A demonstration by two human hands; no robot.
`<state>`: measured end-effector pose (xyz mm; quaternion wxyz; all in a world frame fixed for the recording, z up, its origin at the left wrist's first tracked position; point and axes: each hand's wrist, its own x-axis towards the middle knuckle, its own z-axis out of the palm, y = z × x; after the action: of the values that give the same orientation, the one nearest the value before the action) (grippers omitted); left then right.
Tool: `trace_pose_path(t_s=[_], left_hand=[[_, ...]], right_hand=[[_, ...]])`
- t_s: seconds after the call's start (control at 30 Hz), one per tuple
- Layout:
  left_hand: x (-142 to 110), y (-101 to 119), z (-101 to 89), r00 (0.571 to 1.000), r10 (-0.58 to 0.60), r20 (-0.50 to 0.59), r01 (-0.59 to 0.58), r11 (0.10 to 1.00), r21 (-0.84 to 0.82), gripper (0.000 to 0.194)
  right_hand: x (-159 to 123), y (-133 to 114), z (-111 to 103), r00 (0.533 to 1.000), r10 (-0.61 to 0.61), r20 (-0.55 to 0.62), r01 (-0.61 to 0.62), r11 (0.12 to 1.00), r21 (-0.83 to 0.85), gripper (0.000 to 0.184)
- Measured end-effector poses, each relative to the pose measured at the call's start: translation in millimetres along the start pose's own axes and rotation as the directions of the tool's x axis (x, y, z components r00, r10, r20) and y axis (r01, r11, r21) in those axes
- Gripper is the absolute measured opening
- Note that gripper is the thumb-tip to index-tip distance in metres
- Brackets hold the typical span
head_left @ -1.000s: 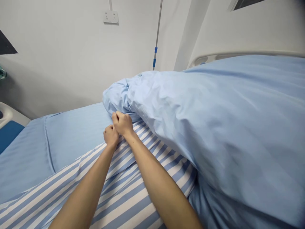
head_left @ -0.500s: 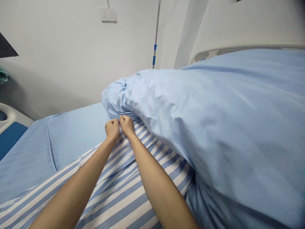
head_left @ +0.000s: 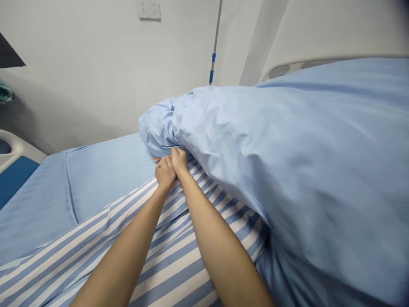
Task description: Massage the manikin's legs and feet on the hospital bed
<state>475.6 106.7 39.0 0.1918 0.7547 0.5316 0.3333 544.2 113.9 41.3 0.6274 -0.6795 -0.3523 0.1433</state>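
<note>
A blue and white striped cloth (head_left: 179,260) lies over a bed, running from the near left toward the middle. Both my arms stretch out along it. My left hand (head_left: 164,172) and my right hand (head_left: 179,160) sit side by side at its far end, fingers curled and pinching the striped edge. They press against the rolled end of a bulky light blue duvet (head_left: 287,162) that fills the right half of the view. The fingertips are tucked under the duvet's fold.
A light blue sheet (head_left: 96,170) covers the mattress to the left. A white bed rail with a blue panel (head_left: 12,170) stands at the far left. Behind are a white wall with a socket (head_left: 150,9), an IV pole (head_left: 214,42) and the bed's headboard (head_left: 287,68).
Both hands have slid forward and slightly right along the striped cloth, closing together against the duvet's rolled end. The view has shifted a little.
</note>
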Motion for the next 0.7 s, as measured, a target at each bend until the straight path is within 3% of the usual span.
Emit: trace_pose_path(t_s=[0.1,0.2,0.3,0.37,0.5,0.57,0.63,0.7], left_hand=[[2,2,-2.1,1.0,-0.01,0.03,0.009,1.0,0.018,0.04],[2,3,-2.6,0.996,-0.022,0.086,0.016,0.998,0.061,0.034],[1,2,-2.1,0.994,-0.023,0.106,0.015,0.997,0.076,0.031],[1,1,-1.4,0.996,-0.013,0.085,0.01,1.0,0.029,0.035],[2,0,0.9,0.998,-0.022,0.056,0.031,0.985,-0.167,0.035],[3,-2,-1.7,0.997,0.007,0.077,0.011,0.973,-0.23,0.033],[4,-11,-12.7,0.994,0.046,0.1,-0.018,0.966,-0.26,0.035],[3,-30,-36.7,0.992,0.06,0.107,-0.028,0.959,-0.282,0.038]], right_hand=[[-4,-12,-7,0.987,-0.161,-0.021,0.156,0.974,-0.162,0.034],[-7,-30,-14,0.932,-0.362,-0.026,0.336,0.887,-0.316,0.034],[-7,-39,-18,0.887,-0.461,-0.017,0.419,0.82,-0.39,0.035],[-5,-31,-18,0.893,-0.449,-0.025,0.403,0.824,-0.398,0.037],[0,1,-13,0.964,-0.264,0.025,0.252,0.884,-0.394,0.038],[2,13,-11,0.974,-0.219,0.052,0.221,0.883,-0.415,0.036],[2,18,-9,0.972,-0.226,0.058,0.229,0.877,-0.422,0.037],[1,18,-8,0.97,-0.236,0.055,0.237,0.877,-0.417,0.038]])
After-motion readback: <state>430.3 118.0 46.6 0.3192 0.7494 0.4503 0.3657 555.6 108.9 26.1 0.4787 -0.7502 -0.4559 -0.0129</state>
